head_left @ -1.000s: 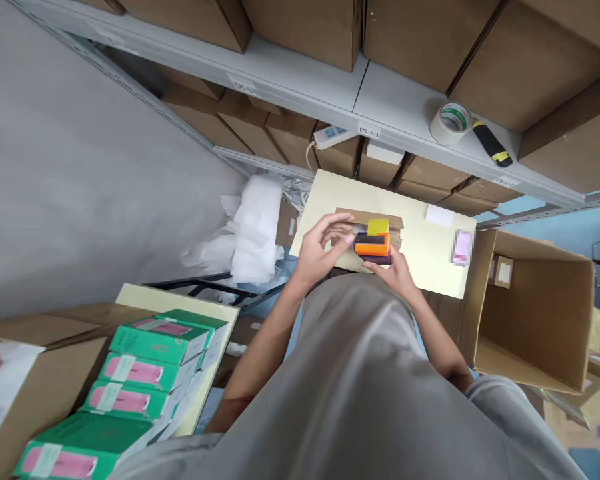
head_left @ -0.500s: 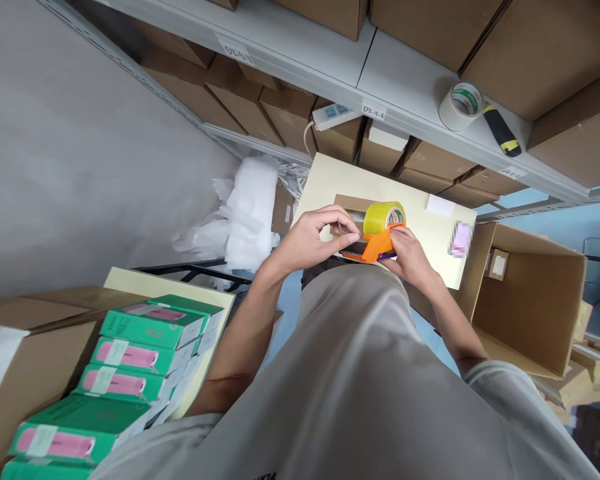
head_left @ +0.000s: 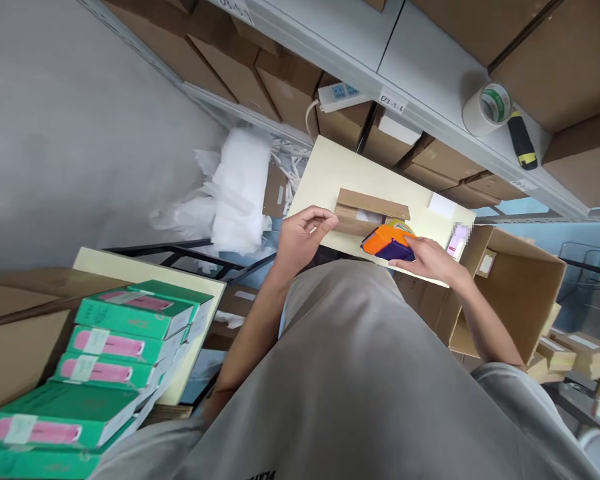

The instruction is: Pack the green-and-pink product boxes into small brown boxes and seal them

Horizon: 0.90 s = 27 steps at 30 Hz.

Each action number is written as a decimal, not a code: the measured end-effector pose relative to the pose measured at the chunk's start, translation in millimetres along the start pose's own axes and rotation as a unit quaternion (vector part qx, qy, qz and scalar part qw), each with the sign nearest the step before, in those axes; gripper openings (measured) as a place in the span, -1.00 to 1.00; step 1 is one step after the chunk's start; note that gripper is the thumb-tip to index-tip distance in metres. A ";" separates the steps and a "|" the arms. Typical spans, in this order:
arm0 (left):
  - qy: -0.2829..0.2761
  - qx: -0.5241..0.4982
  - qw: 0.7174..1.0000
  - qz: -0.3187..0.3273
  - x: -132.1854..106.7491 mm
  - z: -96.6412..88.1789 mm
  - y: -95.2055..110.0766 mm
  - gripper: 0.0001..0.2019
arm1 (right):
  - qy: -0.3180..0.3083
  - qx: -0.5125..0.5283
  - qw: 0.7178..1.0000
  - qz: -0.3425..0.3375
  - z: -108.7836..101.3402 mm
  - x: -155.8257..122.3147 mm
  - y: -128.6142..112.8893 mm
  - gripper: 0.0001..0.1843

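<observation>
A tape dispenser [head_left: 387,241], orange and dark purple with a yellowish tape roll partly showing behind it, is tilted at the near edge of the cream tabletop [head_left: 323,173]. My right hand [head_left: 427,259] grips its right end, thumb below and fingers on the orange side. Just behind the dispenser lies a narrow brown cardboard box [head_left: 373,203] with a pale patch on it. At that box's left end is my left hand [head_left: 305,237], thumb and fingertips brought together. Whatever sits between those fingertips, if anything, is too small to see.
Green boxes with pink pictures [head_left: 115,320] are stacked at lower left. An open carton [head_left: 517,293] stands right of the table. White foam wrap [head_left: 243,187] lies at left. A tape roll [head_left: 487,110] and a black-yellow cutter [head_left: 523,140] rest on the shelf above.
The dispenser has turned over, so its purple part faces me and the roll points away. My left hand has moved left, away from it. The cardboard box shows more fully.
</observation>
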<state>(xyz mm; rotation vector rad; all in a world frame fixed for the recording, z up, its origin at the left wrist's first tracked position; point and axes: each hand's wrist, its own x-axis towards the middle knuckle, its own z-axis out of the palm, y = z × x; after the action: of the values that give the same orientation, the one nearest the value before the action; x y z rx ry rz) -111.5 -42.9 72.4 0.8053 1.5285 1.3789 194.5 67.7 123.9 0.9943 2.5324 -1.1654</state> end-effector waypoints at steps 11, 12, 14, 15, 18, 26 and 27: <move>0.040 -0.254 0.935 -0.244 37.9 12.9 -88.3 -0.46 | -0.236 0.128 0.957 0.106 -84.1 99.1 -5.6 -0.43; 0.041 -0.263 0.930 -0.254 41.5 12.8 -93.2 -0.47 | -0.249 0.142 0.951 0.115 -83.5 105.5 -4.0 -0.42; 0.037 -0.270 0.923 -0.271 48.2 11.3 -101.5 -0.49 | -0.272 0.162 0.940 0.127 -78.5 116.0 0.8 -0.40; 0.034 -0.270 0.921 -0.277 51.1 10.0 -104.7 -0.51 | -0.283 0.168 0.935 0.130 -74.8 120.4 3.4 -0.38; 0.039 -0.256 0.922 -0.287 58.3 5.6 -112.1 -0.54 | -0.311 0.184 0.922 0.138 -63.3 132.0 9.2 -0.33; 0.046 -0.229 0.921 -0.311 75.1 0.9 -133.2 -0.58 | -0.312 0.180 0.913 0.192 -52.2 150.1 5.2 -0.26; 0.044 -0.230 0.919 -0.317 76.5 1.2 -137.2 -0.58 | -0.317 0.183 0.909 0.199 -51.5 150.8 4.3 -0.26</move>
<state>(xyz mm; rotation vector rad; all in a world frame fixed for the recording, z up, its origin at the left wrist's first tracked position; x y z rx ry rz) -126.3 3.7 -76.8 -0.0560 1.2859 1.2025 88.2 182.5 93.3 0.9400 1.5588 -1.5396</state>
